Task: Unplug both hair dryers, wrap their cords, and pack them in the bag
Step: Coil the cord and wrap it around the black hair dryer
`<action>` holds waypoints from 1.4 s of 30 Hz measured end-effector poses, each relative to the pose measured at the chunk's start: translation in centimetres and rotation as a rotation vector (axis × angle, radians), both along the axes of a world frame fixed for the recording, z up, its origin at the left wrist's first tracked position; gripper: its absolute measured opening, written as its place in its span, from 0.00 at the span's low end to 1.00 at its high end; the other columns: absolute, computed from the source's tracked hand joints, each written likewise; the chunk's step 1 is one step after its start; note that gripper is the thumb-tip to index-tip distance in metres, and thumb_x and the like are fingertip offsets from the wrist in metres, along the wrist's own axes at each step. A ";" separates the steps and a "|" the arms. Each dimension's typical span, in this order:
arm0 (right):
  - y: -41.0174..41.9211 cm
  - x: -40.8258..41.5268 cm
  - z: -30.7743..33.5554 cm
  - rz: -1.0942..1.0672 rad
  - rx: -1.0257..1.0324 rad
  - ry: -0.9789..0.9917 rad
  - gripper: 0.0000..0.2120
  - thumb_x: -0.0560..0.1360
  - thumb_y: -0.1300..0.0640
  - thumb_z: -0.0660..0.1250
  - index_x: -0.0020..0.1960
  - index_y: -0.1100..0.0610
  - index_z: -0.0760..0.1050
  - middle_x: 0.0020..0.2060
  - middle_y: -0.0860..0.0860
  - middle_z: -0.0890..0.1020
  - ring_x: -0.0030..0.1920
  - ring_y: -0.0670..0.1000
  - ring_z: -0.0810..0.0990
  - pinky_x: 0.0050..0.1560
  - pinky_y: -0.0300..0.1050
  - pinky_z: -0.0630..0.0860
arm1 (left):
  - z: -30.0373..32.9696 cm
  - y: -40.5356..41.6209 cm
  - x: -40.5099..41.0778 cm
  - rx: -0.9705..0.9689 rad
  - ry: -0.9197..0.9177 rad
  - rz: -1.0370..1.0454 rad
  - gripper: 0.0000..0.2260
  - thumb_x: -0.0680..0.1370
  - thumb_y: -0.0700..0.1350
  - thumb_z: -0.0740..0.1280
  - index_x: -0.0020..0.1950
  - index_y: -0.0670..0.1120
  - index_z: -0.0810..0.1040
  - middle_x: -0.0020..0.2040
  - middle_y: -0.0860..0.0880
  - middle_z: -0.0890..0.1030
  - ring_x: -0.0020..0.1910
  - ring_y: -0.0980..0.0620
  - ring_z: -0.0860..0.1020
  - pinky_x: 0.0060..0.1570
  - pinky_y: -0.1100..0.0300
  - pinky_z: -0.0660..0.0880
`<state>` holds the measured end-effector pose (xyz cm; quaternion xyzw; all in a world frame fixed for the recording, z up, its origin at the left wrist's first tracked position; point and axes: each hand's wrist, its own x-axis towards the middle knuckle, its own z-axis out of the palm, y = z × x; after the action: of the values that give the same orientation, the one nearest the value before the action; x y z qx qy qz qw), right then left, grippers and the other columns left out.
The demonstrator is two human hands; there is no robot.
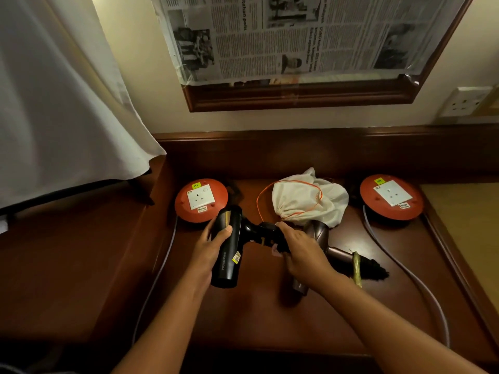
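1. Left hand [213,245] grasps the black hair dryer [228,249] by its barrel, thumb across the top face, fingers wrapped underneath. Barrel runs near-to-far; "PENSONIC" lettering readable along it.
2. Right hand [299,252] is curled over the black dryer's handle [263,233], which juts right from the barrel. Whether any cord is under the fingers: cannot tell, the hand covers it.
3. Black dryer is held above the dark wooden desk [243,314], left of centre.
4. Second unit, the bronze hair dryer [321,233], lies on the desk right of the black one, partly hidden behind the right hand and wrist. Its handle [340,252] points right.
5. At the end of that handle sits a bundled black cord [375,269], cinched with a yellowish tie [357,267].
6. White drawstring bag [307,201] sits on the desk just beyond both dryers, touching the bronze one's far end. Orange drawstring [286,184] loops loosely over and left of it.
7. Two red round extension reels with white sockets on top: left reel [201,199] far-left of the bag, right reel [390,197] far-right. No plug in either top socket.
8. A grey cable [421,287] runs from the right reel toward the near edge; another grey cable [159,268] runs from the left reel.
9. Background: wall socket [467,101] far right, newspaper [297,36] over a wood-framed panel, white curtain [59,90] at left.
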<state>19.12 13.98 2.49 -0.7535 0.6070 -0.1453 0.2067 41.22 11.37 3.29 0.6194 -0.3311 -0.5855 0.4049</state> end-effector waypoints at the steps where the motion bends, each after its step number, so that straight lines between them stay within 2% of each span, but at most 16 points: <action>1: 0.1 0.1 -0.1 -0.002 -0.004 -0.003 0.31 0.75 0.59 0.65 0.74 0.50 0.56 0.65 0.49 0.73 0.65 0.54 0.71 0.62 0.56 0.69 | -0.2 0.0 0.1 0.007 -0.002 -0.012 0.25 0.75 0.48 0.71 0.71 0.54 0.70 0.59 0.44 0.80 0.49 0.45 0.82 0.40 0.56 0.78; 5: 0.6 0.6 -0.7 -0.009 0.005 -0.037 0.29 0.75 0.58 0.66 0.73 0.51 0.59 0.64 0.50 0.74 0.64 0.54 0.71 0.60 0.52 0.70 | -0.9 -0.4 0.9 0.015 -0.048 -0.094 0.24 0.77 0.48 0.69 0.72 0.54 0.68 0.59 0.44 0.79 0.48 0.48 0.81 0.39 0.59 0.77; 10: 0.8 2.0 -2.4 -0.178 0.126 -0.193 0.31 0.72 0.60 0.69 0.72 0.48 0.62 0.57 0.55 0.76 0.60 0.56 0.74 0.55 0.48 0.71 | -2.2 -1.6 1.9 -0.006 -0.102 -0.201 0.24 0.78 0.47 0.67 0.73 0.52 0.66 0.61 0.44 0.77 0.48 0.52 0.80 0.38 0.62 0.75; 14: 0.9 3.9 -3.8 -0.262 0.122 -0.190 0.32 0.72 0.62 0.69 0.73 0.50 0.63 0.59 0.56 0.76 0.61 0.56 0.74 0.58 0.51 0.72 | -4.0 -2.9 3.1 -0.047 -0.161 -0.221 0.24 0.78 0.45 0.67 0.74 0.50 0.67 0.62 0.44 0.77 0.50 0.53 0.79 0.39 0.67 0.75; 16: 0.9 4.8 -4.7 -0.275 0.136 -0.171 0.31 0.73 0.62 0.68 0.73 0.50 0.62 0.60 0.56 0.76 0.63 0.56 0.73 0.60 0.54 0.71 | -5.2 -3.5 3.9 -0.064 -0.199 -0.252 0.23 0.78 0.45 0.67 0.73 0.49 0.68 0.63 0.45 0.77 0.54 0.50 0.79 0.44 0.64 0.76; 20: 0.8 6.5 -6.5 -0.321 0.186 -0.135 0.30 0.74 0.61 0.67 0.73 0.49 0.61 0.62 0.55 0.75 0.64 0.57 0.72 0.60 0.54 0.69 | -7.7 -4.3 5.1 -0.075 -0.288 -0.348 0.23 0.79 0.47 0.67 0.73 0.48 0.69 0.67 0.45 0.75 0.65 0.46 0.74 0.63 0.51 0.73; 22: 0.9 7.2 -7.3 -0.361 0.197 -0.124 0.30 0.74 0.62 0.66 0.73 0.49 0.61 0.62 0.56 0.74 0.63 0.58 0.72 0.60 0.54 0.69 | -8.6 -4.4 5.3 -0.053 -0.316 -0.350 0.25 0.79 0.49 0.67 0.75 0.50 0.66 0.70 0.45 0.72 0.68 0.46 0.72 0.67 0.46 0.70; 23: 1.0 7.5 -7.7 -0.377 0.199 -0.126 0.30 0.74 0.62 0.66 0.73 0.49 0.61 0.61 0.56 0.75 0.63 0.58 0.71 0.59 0.54 0.68 | -9.1 -4.4 5.4 -0.046 -0.325 -0.341 0.26 0.79 0.50 0.67 0.76 0.50 0.65 0.71 0.45 0.71 0.68 0.46 0.71 0.68 0.47 0.69; 26: 1.2 8.2 -8.9 -0.401 0.197 -0.134 0.30 0.73 0.63 0.65 0.72 0.50 0.61 0.60 0.55 0.76 0.64 0.57 0.71 0.58 0.53 0.66 | -9.9 -4.4 5.2 -0.049 -0.343 -0.326 0.25 0.80 0.47 0.66 0.75 0.48 0.65 0.71 0.48 0.70 0.69 0.48 0.70 0.68 0.53 0.67; 29: 1.4 8.7 -9.5 -0.441 0.206 -0.145 0.30 0.73 0.65 0.65 0.71 0.50 0.62 0.59 0.55 0.76 0.63 0.57 0.71 0.59 0.54 0.66 | -11.1 -4.3 5.4 -0.059 -0.349 -0.328 0.25 0.79 0.48 0.67 0.75 0.49 0.66 0.71 0.47 0.71 0.69 0.46 0.70 0.69 0.47 0.68; 35: 1.5 8.7 -10.5 -0.461 0.186 -0.134 0.29 0.72 0.66 0.63 0.70 0.50 0.63 0.59 0.54 0.76 0.62 0.57 0.71 0.59 0.54 0.65 | -12.9 -4.1 5.3 -0.029 -0.323 -0.328 0.26 0.78 0.45 0.68 0.75 0.48 0.66 0.69 0.45 0.74 0.67 0.46 0.73 0.67 0.46 0.70; 42: 1.3 8.9 -11.3 -0.469 0.206 -0.126 0.29 0.72 0.65 0.63 0.71 0.50 0.62 0.59 0.56 0.76 0.62 0.58 0.70 0.60 0.54 0.65 | -13.5 -4.0 5.0 -0.001 -0.367 -0.339 0.27 0.78 0.35 0.66 0.75 0.47 0.64 0.68 0.45 0.73 0.65 0.49 0.72 0.63 0.56 0.70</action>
<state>28.00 15.25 -8.77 -0.5567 0.7626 -0.1732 0.2802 46.18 7.36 -10.16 0.6506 -0.4986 -0.5226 0.2345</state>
